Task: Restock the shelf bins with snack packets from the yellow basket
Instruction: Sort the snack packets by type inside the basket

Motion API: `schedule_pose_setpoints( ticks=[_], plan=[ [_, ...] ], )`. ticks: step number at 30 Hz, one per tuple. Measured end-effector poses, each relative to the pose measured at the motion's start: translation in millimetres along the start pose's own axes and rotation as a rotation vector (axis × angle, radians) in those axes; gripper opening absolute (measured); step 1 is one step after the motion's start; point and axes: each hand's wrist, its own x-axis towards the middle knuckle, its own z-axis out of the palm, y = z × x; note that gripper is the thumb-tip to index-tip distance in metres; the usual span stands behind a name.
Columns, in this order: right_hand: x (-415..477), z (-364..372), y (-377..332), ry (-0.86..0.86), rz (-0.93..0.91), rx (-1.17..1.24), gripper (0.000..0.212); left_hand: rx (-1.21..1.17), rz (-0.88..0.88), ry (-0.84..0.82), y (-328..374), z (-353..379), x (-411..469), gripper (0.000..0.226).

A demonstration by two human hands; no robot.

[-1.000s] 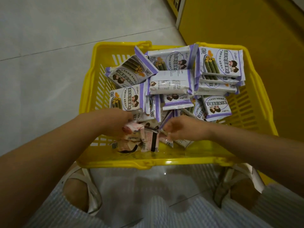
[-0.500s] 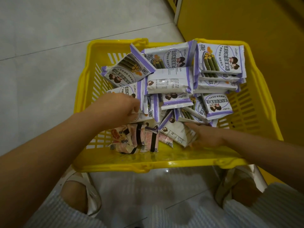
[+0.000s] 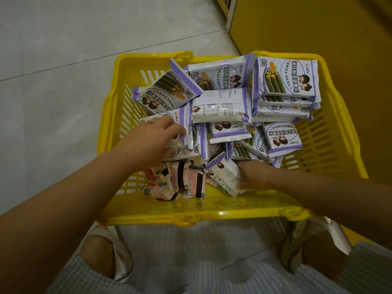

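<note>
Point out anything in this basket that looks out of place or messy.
A few pink packets lie crumpled at the near edge of the yellow basket, unlike the purple-and-white packets filling the rest. Those are heaped at mixed angles, not stacked.

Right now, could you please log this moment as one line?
left hand: on purple packets | right hand: under packet pile | yellow basket: full

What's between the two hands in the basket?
Head view: small pink packets and white-and-purple packets lie between the left hand and right hand in the yellow basket.
</note>
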Motion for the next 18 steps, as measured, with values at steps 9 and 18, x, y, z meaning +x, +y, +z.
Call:
schedule_pose_setpoints(
  ticks=[9, 18],
  plan=[
    [-46.9, -52.8, -11.6, 0.169, -0.205, -0.049, 0.045, -0.149, -0.058, -0.022, -2.8, -14.0, 3.2, 0.035],
    [-51.8, -74.7, -83.2, 0.12, -0.573, 0.038, 0.045, -0.44, -0.15, -0.184, -6.2, -43.8, 6.8, 0.019]
  ],
)
